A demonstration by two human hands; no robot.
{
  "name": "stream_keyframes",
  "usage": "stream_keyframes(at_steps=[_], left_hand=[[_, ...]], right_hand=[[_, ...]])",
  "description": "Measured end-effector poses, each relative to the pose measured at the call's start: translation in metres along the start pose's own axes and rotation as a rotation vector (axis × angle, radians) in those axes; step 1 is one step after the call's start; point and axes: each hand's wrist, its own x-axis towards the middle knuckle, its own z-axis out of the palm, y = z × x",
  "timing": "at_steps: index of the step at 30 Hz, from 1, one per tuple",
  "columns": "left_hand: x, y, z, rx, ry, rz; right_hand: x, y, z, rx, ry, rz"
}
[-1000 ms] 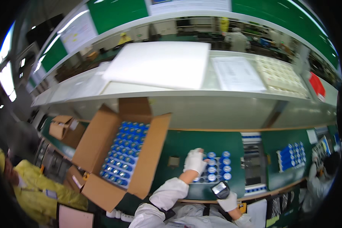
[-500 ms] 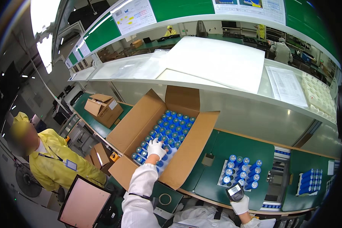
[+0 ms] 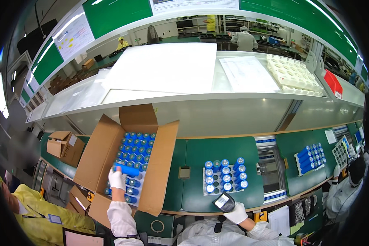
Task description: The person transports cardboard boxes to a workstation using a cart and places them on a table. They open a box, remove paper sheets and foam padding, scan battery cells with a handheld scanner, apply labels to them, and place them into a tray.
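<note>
My left hand (image 3: 117,179), in a white glove, is closed on a blue cylindrical battery cell (image 3: 128,169) that lies on its side above the open cardboard box (image 3: 162,172). Rows of upright blue cells (image 3: 136,149) with grey tops fill much of that box, and white packing shows at its near right. In my right hand (image 3: 237,214), also gloved, is a dark handheld scanner (image 3: 224,202) with a light display. It sits just in front of a white holed tray (image 3: 228,189), where several blue cells (image 3: 225,178) stand in rows.
A second tray of cells (image 3: 311,159) stands farther right, beyond a conveyor (image 3: 269,164). A smaller carton (image 3: 65,148) is at the left. A white shelf (image 3: 184,93) crosses above the green bench (image 3: 192,156). Workers are at the left (image 3: 45,213) and right (image 3: 348,190).
My left hand has lifted a cell from among the others and tipped it sideways. The view has swung right, and my right hand still holds the scanner by the tray.
</note>
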Motion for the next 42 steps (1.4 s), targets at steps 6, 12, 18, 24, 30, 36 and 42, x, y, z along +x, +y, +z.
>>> stream_keyframes(at_steps=[6, 12, 18, 24, 30, 36, 42], left_hand=[[-0.029, 0.032, 0.07, -0.852, -0.17, -0.239], [-0.091, 0.03, 0.174, -0.881, -0.437, -0.693], [-0.137, 0.014, 0.224, -0.861, -0.531, -0.813], [-0.145, -0.03, 0.242, -0.741, -0.611, -0.837], [-0.167, -0.026, 0.263, -0.565, -0.593, -0.782], [-0.184, -0.034, 0.279, -0.234, -0.461, -0.647], [-0.195, -0.05, 0.289, -0.178, -0.394, -0.469]], right_hand=[[0.007, 0.0, 0.0, -0.019, -0.021, -0.044], [0.018, -0.036, -0.014, 0.062, -0.03, -0.113], [0.016, -0.055, -0.026, 0.135, -0.086, -0.18], [0.005, -0.066, -0.039, 0.143, -0.111, -0.134], [0.002, -0.063, -0.042, 0.033, -0.099, -0.204], [0.004, -0.062, -0.032, 0.03, -0.102, -0.156], [0.0, -0.048, -0.036, -0.049, -0.116, -0.097]])
